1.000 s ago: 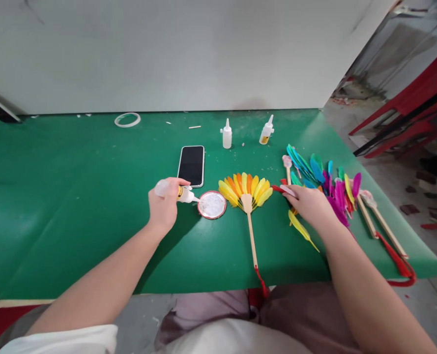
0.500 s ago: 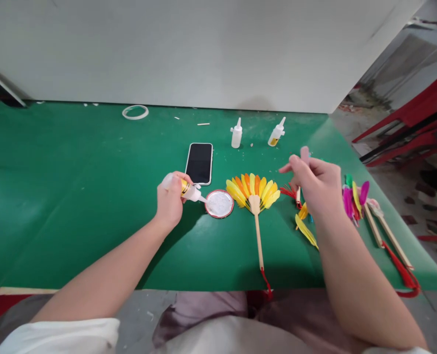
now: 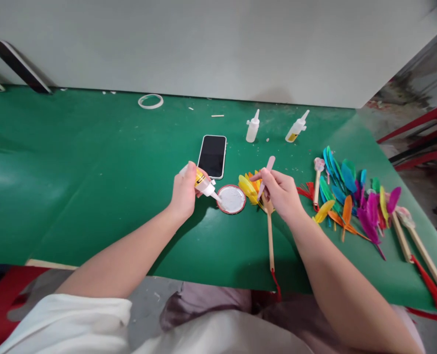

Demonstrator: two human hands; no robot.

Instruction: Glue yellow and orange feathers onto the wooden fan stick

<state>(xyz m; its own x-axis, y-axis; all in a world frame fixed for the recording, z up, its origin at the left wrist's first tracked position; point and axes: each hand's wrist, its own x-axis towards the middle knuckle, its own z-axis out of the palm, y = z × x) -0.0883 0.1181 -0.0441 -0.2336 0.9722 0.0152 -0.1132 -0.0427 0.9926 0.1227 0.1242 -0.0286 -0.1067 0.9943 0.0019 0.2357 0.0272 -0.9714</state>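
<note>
My left hand (image 3: 184, 195) is wrapped round a glue bottle (image 3: 204, 185) with a yellow label, tilted so its nozzle meets the left rim of a small round white dish (image 3: 231, 199) edged in red. Between the fingers of my right hand (image 3: 281, 193) is a flat craft stick (image 3: 266, 175), held slanting with its lower end over the feathers. Beneath that hand lies a fan of yellow and orange feathers (image 3: 247, 187). Its wooden handle (image 3: 270, 241) points toward me and ends in a red tassel (image 3: 276, 285). My right hand hides much of the fan's right side.
A phone (image 3: 212, 156) lies behind the dish. Two white squeeze bottles (image 3: 252, 128) stand farther back, near the grey panel (image 3: 203, 49). Loose coloured feathers (image 3: 371, 211) and wooden handles with red tassels (image 3: 421, 246) spread over the right side. A white ring (image 3: 151, 102) lies at back left.
My right hand has moved left and down with the craft stick, from beside the fan to over it. The bottle's nozzle remains at the dish. The view has shifted, showing more feathers at right.
</note>
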